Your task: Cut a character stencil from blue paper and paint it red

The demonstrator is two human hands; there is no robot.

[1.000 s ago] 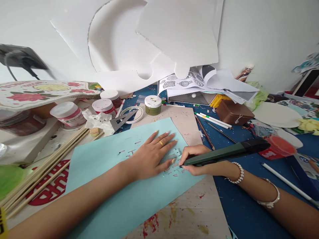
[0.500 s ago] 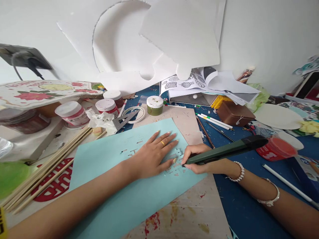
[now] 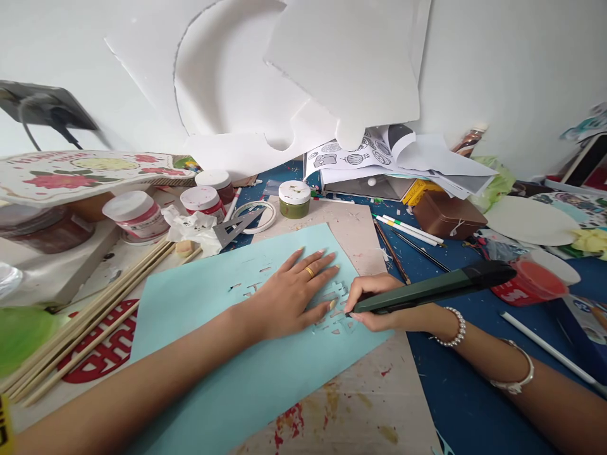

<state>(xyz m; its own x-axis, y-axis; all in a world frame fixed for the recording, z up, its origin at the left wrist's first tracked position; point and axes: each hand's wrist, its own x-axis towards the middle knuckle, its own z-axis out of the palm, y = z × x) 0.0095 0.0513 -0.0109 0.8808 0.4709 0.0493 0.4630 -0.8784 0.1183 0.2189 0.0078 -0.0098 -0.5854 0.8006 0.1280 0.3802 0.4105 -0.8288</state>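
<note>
A sheet of light blue paper (image 3: pixel 199 373) with several small cut-out shapes lies on a paint-stained board (image 3: pixel 351 404). My left hand (image 3: pixel 294 291) rests flat on the paper, fingers spread, partly covering the cut-outs. Just to its right, my right hand (image 3: pixel 379 303) grips a dark green utility knife (image 3: pixel 427 289) like a pen. The knife's handle slants up to the right, and its front end is down at the cut-outs beside my left thumb. I cannot make out the blade tip.
Wooden sticks (image 3: pixel 95 316) lie over a red cut-out ornament (image 3: pixel 109 354) at left. Paint jars (image 3: pixel 294 201), a set square (image 3: pixel 239 227) and a tape roll (image 3: pixel 260 218) stand behind the paper. Markers (image 3: pixel 410 230), a brown box (image 3: pixel 448 216) and a red tub (image 3: pixel 528 283) are at right.
The knife's rear end has swung very slightly to the right. My left hand stays in place on the paper. The view has shifted a little.
</note>
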